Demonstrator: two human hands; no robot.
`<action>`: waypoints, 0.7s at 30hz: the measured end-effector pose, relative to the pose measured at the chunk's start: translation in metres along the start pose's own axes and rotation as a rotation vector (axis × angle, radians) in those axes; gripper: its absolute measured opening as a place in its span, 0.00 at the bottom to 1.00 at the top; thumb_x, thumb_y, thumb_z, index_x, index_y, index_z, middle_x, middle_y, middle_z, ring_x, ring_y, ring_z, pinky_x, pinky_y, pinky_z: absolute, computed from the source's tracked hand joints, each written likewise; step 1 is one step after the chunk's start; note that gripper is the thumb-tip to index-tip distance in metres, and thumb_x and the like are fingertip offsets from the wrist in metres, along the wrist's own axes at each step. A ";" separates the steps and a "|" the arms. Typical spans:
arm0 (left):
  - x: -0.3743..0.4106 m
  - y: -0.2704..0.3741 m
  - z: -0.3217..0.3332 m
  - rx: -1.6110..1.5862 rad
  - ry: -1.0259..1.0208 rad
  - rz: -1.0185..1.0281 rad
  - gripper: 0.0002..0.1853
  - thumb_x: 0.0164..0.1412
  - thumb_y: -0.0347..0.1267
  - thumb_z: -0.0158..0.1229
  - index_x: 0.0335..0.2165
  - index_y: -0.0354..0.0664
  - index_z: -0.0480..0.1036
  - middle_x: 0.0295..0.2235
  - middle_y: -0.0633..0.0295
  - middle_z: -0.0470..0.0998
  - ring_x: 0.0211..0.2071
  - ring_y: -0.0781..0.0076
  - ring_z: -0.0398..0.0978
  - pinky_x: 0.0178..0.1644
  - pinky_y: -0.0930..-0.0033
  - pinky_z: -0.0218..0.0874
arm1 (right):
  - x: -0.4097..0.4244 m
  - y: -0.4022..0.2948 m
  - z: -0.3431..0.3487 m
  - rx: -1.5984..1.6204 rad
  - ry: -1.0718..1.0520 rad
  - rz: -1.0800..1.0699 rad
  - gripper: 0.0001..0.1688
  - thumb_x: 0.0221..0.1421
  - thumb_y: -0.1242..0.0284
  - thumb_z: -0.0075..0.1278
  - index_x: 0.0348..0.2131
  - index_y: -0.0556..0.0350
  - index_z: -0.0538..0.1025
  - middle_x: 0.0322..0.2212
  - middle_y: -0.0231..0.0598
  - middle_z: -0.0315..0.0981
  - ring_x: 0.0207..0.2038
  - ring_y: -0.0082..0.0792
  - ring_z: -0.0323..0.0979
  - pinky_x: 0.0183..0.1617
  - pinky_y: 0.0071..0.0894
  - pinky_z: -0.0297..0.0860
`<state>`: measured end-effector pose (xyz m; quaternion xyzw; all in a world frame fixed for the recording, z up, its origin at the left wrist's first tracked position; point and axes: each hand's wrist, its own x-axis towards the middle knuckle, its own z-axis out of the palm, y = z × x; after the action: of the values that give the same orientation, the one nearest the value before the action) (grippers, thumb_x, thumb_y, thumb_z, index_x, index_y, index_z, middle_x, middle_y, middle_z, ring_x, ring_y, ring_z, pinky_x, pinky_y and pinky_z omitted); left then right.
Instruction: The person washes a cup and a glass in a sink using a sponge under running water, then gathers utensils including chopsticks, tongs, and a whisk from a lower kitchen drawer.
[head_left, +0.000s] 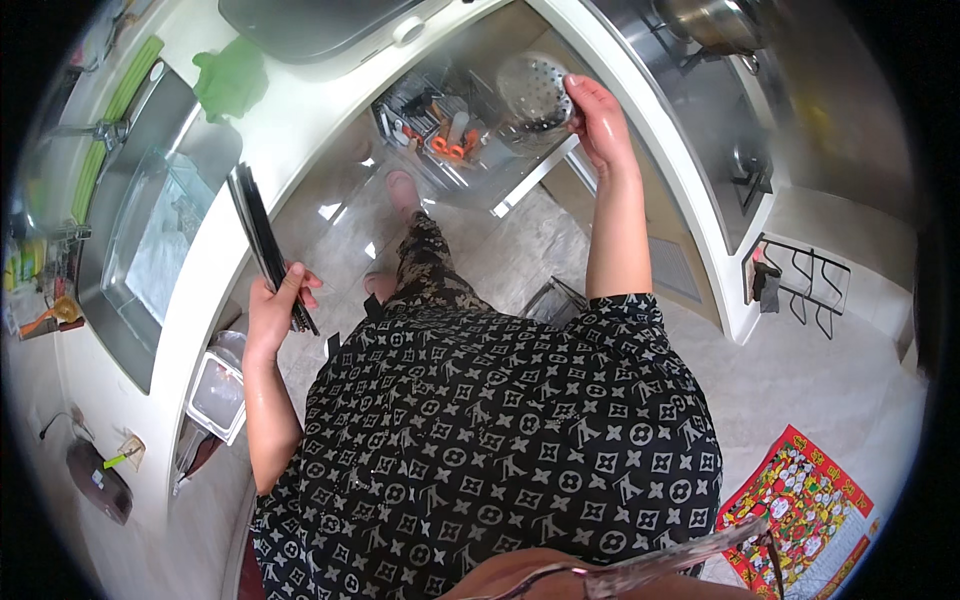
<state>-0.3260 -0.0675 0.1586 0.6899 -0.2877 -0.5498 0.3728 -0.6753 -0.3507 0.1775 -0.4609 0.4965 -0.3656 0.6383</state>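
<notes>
A bundle of long dark chopsticks (259, 221) stands tilted in my left hand (274, 307), its lower ends poking out below the fingers. On the other side, my right hand (600, 120) grips the rim of a clear round holder (529, 94) whose base is dotted with small holes. Beneath that holder is a pulled-out drawer (536, 176). Several utensils lie in it, among them orange-handled scissors (454, 148) and cutlery at its left end. Part of the drawer's contents is hidden behind the holder.
To the left, a glass container (161, 232) sits in a steel sink (112, 352) with a faucet (109, 133). A green sheet (231, 75) lies on the white counter (315, 150). A metal pot (712, 26) is on the stove side at right, above a black rack (806, 281).
</notes>
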 end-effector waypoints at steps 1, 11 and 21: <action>0.001 -0.001 0.005 -0.039 0.014 0.050 0.16 0.60 0.40 0.50 0.26 0.37 0.68 0.16 0.66 0.68 0.15 0.81 0.64 0.20 0.79 0.55 | -0.004 -0.012 0.003 0.054 0.000 -0.036 0.11 0.55 0.64 0.49 0.27 0.52 0.73 0.16 0.19 0.64 0.16 0.12 0.55 0.19 0.14 0.51; 0.009 0.026 0.012 0.156 0.199 0.064 0.14 0.57 0.39 0.54 0.29 0.37 0.68 0.12 0.72 0.61 0.13 0.85 0.58 0.17 0.79 0.49 | -0.012 -0.031 0.053 0.552 -0.182 0.055 0.09 0.55 0.68 0.49 0.28 0.55 0.71 0.19 0.26 0.67 0.17 0.14 0.60 0.17 0.13 0.53; 0.001 0.042 0.016 0.510 0.099 0.195 0.18 0.40 0.36 0.68 0.23 0.34 0.69 0.13 0.68 0.60 0.17 0.79 0.56 0.22 0.74 0.52 | -0.014 0.030 0.144 0.882 -0.374 0.370 0.10 0.56 0.68 0.44 0.25 0.55 0.68 0.19 0.30 0.65 0.18 0.22 0.59 0.25 0.22 0.59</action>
<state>-0.3403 -0.0953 0.1911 0.7565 -0.4635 -0.3866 0.2520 -0.5385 -0.2966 0.1652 -0.1099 0.2455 -0.3325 0.9040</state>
